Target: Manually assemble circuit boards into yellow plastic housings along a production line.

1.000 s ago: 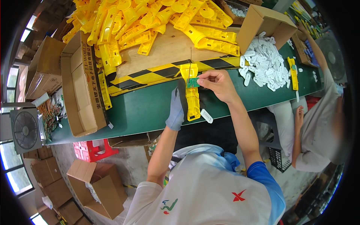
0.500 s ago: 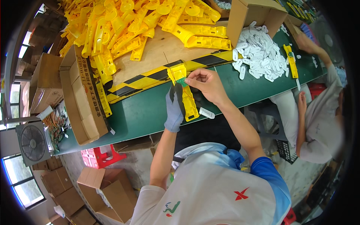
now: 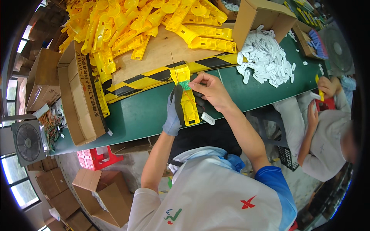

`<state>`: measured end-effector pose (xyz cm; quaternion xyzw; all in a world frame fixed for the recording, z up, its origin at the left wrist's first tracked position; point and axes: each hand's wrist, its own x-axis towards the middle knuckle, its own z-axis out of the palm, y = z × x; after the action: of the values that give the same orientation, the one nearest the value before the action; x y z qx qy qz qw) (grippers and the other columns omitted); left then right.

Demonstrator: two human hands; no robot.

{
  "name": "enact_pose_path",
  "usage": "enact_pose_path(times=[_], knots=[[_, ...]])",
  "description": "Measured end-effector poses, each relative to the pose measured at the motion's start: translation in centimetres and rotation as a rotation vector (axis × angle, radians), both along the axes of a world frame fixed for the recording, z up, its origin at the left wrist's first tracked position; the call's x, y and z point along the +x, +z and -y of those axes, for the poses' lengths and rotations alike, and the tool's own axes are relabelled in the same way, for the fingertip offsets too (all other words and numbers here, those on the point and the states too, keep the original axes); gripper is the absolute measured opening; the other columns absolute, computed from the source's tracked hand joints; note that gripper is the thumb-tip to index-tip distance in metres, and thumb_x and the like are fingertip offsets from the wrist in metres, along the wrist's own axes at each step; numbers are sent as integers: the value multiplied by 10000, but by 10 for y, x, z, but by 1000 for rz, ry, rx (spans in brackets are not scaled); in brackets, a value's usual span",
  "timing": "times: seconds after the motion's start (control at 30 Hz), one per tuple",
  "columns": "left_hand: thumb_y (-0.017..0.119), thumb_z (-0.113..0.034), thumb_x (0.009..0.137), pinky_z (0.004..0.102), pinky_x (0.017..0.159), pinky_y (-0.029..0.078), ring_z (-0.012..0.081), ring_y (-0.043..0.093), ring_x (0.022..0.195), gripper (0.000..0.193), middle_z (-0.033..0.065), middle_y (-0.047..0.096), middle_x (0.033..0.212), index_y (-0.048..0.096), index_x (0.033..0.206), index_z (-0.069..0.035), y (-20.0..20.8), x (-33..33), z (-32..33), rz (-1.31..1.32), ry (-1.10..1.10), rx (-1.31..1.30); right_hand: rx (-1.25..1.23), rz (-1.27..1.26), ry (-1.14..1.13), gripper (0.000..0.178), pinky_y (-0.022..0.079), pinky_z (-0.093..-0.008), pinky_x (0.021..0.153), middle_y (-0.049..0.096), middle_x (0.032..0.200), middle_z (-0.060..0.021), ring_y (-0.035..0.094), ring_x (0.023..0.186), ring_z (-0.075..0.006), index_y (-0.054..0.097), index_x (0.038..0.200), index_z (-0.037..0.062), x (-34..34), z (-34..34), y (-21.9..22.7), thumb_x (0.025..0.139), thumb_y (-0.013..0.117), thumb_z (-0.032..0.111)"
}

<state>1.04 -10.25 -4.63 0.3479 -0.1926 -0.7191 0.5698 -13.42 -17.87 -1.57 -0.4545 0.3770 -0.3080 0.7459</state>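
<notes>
My left hand, in a grey glove with dark fingers, holds a long yellow plastic housing above the table's near edge. A small green circuit board lies in its upper part, and a thin wire or antenna sticks up from there. My bare right hand is closed in a pinch at the board's right edge; the fingertips partly hide what they grip. Beside the lower end of the housing is a white plastic piece, apparently joined by a thin wire.
Yellow housings are heaped on a wooden board edged with black-and-yellow tape. White oval pieces lie piled at right by a cardboard box. An open carton stands left. A co-worker sits at right, holding a yellow part.
The housing, my hands and the white piece have shifted slightly within the view. At right, the co-worker has picked up the yellow part from the table and drawn it close.
</notes>
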Motion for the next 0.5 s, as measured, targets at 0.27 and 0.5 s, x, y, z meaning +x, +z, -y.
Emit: enact_pose_path(times=[0.27,0.5], knots=[[585,-335,982,301,535,555,198,660,609,304,94,663,787,588,1066,-44,7,-3,7,96,96,126,13,84,-105,104,447,-212,604,641,765,-20,559,651,-45,632,860,22,1,-11,-4,897,710,81],[545,-349,1003,340,604,566,198,670,709,383,112,661,891,558,1198,-19,21,-15,-2,101,108,5,-700,-757,-828,140,448,-265,525,695,755,-52,575,579,-106,694,906,19,-89,-3,18,882,714,156]])
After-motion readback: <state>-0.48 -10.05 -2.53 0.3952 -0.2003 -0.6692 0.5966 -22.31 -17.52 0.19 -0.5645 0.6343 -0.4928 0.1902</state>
